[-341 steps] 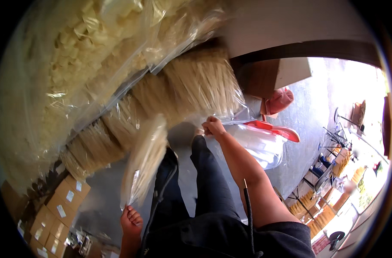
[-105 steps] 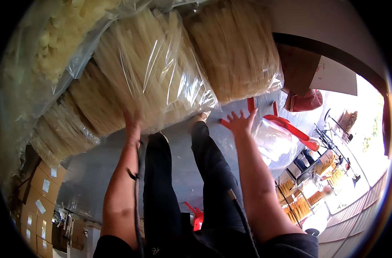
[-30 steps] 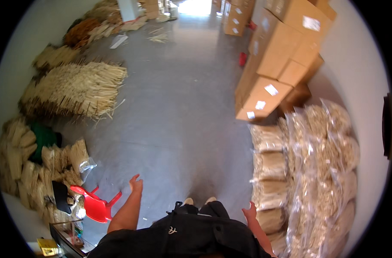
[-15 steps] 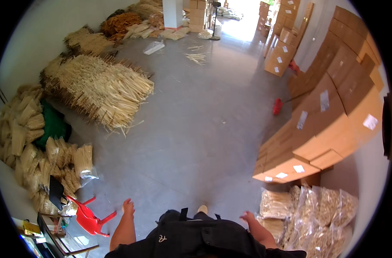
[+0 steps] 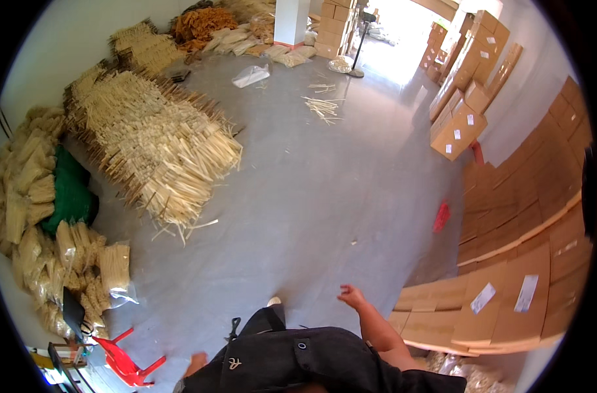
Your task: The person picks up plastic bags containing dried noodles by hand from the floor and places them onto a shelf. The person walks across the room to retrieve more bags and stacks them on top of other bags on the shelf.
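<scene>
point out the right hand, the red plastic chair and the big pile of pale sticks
right hand (image 5: 352,297): head view, on the back of the open, empty hand
red plastic chair (image 5: 123,359): head view, on its seat
pile of pale sticks (image 5: 156,141): head view, on the middle of the heap

A dark, near-black garment is worn over the body, filling the lower middle of the view. A small round metal stud is set in its front, just beside a stitched flap or seam, and a small pale curly mark is seen left of the stud. A narrow black strap with a clip is seen above that mark, at the garment's upper edge. The right forearm, right of the stud, is left bare, so short sleeves are worn. The right hand is bare, without glove, ring or watch. A pale shoe tip is seen above the stud.
</scene>
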### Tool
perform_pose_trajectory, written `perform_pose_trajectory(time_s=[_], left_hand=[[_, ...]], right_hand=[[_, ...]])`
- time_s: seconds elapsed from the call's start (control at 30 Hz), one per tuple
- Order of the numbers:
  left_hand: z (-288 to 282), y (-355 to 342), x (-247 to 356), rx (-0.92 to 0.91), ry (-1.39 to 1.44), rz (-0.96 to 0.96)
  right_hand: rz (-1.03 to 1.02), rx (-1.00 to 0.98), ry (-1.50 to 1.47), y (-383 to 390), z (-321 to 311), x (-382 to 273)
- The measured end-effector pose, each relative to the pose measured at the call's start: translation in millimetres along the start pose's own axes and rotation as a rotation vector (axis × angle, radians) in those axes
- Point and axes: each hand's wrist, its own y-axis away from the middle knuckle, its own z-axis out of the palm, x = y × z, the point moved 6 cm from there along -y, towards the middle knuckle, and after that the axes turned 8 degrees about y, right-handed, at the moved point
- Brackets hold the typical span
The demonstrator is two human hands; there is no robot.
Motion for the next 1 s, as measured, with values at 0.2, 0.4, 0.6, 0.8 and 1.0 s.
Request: perform_pose_trajectory(time_s=[0.2, 0.4, 0.6, 0.8, 1.0], left_hand=[[219.0, -47.5, 339.4, -0.182, -0.123, 0.330], [404.5, -27.4, 568.1, -0.318, 0.048, 0.515], [447.9, -97.3, 614.3, -0.305, -0.116, 0.225], [392.6, -190.4, 579.9, -0.118, -0.301, 0.116], [436.7, -251.3, 696.9, -0.143, -1.242, 0.652]], right_hand=[[0.394, -0.081, -0.187, -54.2, -73.1, 45.2], [0.746, -0.277, -0.122, -116.5, -153.8, 26.4], [0.471, -0.008, -0.396, -418.6, -204.9, -70.7], [-0.101, -0.043, 0.076, -667.9, -284.1, -399.2], [-0.281, 0.024, -0.102, -828.1, -323.0, -548.3]])
